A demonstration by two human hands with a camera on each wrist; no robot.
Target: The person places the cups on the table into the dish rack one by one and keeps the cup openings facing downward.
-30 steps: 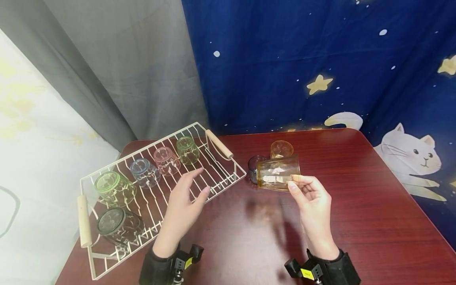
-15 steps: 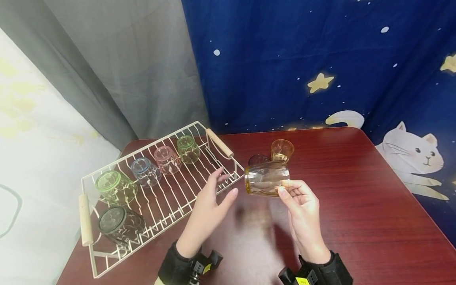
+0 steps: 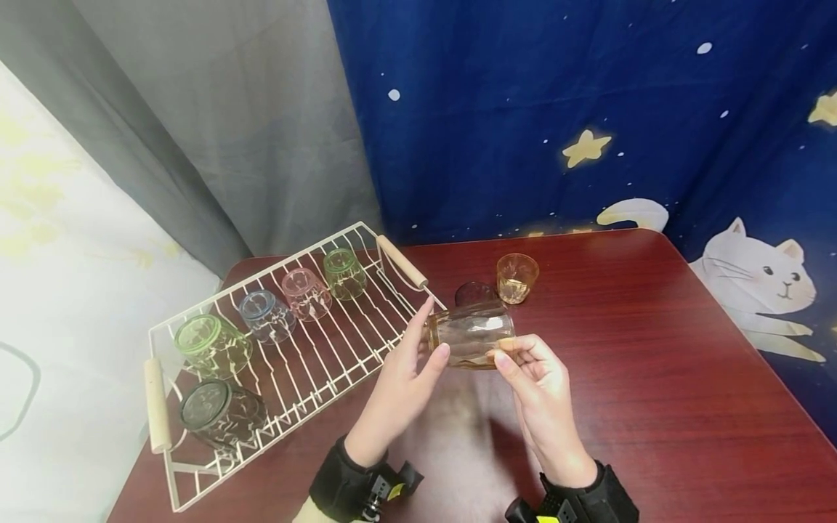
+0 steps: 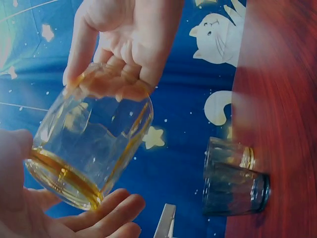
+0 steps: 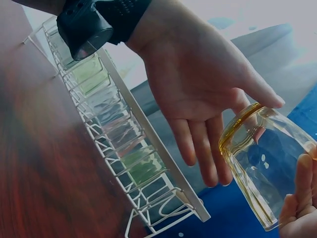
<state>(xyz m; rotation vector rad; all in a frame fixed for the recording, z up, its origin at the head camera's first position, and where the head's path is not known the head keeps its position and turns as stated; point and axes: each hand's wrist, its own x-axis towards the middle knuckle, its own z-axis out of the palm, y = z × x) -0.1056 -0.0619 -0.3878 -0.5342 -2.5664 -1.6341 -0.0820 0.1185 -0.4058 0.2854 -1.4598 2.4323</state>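
Note:
My right hand [image 3: 544, 396] pinches a clear amber drinking glass [image 3: 474, 334] by its mouth end, thumb in front and fingers behind. The glass lies sideways in the air above the table, its thick base pointing left. At that base is my left hand [image 3: 402, 378], thumb and fingers spread to either side of it. In the left wrist view the thumb and fingertips are right at the thick amber base, the fingers fairly straight. Behind the held glass, a dark bluish glass [image 4: 235, 191] stands on the table, partly hidden in the head view. A smaller amber glass [image 3: 517, 272] stands beside it.
On the left sits a white wire dish rack [image 3: 171, 476] with wooden handles. Upside-down glasses stand in it: a large green one [image 3: 212, 349], a dark grey one [image 3: 222, 414], a blue one [image 3: 267, 318], a pink one [image 3: 307, 296] and a small green one [image 3: 344, 276].
My right hand has carried the amber glass leftward and slightly nearer. My left hand has moved right from over the rack to the glass's base. The rack and its glasses stay put.

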